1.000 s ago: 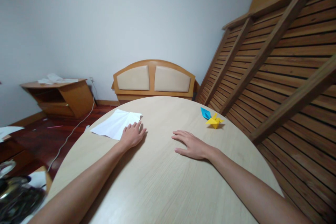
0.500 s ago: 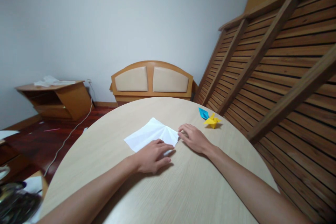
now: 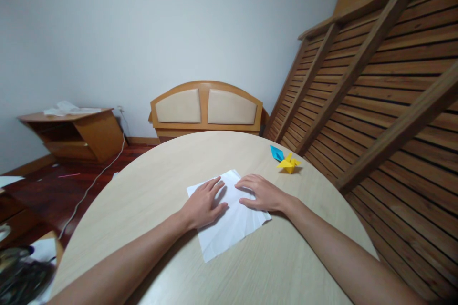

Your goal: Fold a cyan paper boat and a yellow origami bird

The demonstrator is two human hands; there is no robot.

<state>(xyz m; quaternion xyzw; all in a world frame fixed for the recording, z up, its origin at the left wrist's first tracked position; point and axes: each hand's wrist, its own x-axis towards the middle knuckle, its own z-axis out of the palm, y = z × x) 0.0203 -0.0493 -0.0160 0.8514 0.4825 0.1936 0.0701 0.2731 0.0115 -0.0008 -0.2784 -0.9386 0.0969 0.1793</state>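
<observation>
A creased sheet of white paper (image 3: 229, 228) lies unfolded on the round wooden table (image 3: 150, 190), one corner pointing toward me. On its left part rests my left hand (image 3: 205, 203), fingers stretched and thumb apart. My right hand (image 3: 260, 192) is over the paper's right edge, fingers extended and thumb spread, with nothing gripped. Parts of the sheet's left and right sides are hidden under the hands. Farther off at the right stand a yellow folded-paper bird (image 3: 289, 164) and, touching or just behind it, a blue folded-paper piece (image 3: 276, 153).
Slatted wooden panels (image 3: 375, 100) lean along the right side, close to the table's edge. Beyond the table is a headboard (image 3: 203, 105) against the wall. A low cabinet (image 3: 78, 138) with crumpled white sheets stands at the left, and a pale cable (image 3: 89, 190) runs across the floor.
The white paper has turned and come nearer to me, now showing more of its surface. My left hand has shifted left and up; my right hand has moved onto the paper's edge.
</observation>
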